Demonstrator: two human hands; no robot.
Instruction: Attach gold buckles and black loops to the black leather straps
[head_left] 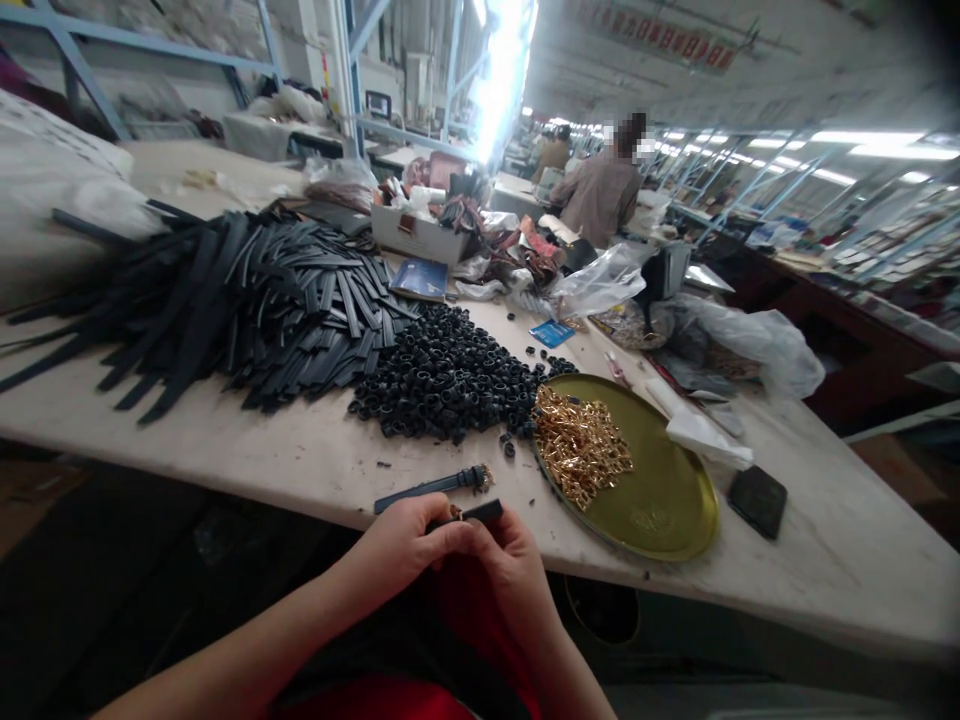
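Close to the table's front edge, my left hand point(416, 538) and my right hand point(511, 555) meet, both closed on one short dark watch strap point(484, 511). A bit of gold, which looks like a buckle point(455, 512), shows between my fingers; they hide the rest. Just beyond my left hand lies another dark strap point(431, 489) with gold buckle pieces at its right end. Behind it spreads a heap of small black strap loops point(450, 375). To the right, gold buckles point(581, 440) are piled on the left side of a round olive-gold tray point(667, 500).
A large pile of dark straps point(255, 300) covers the left of the table point(225, 425). A white box point(416, 235), a blue booklet point(420, 279) and plastic bags point(750, 340) stand farther back. A flat black object point(757, 500) lies right of the tray. A person point(604, 190) is in the background.
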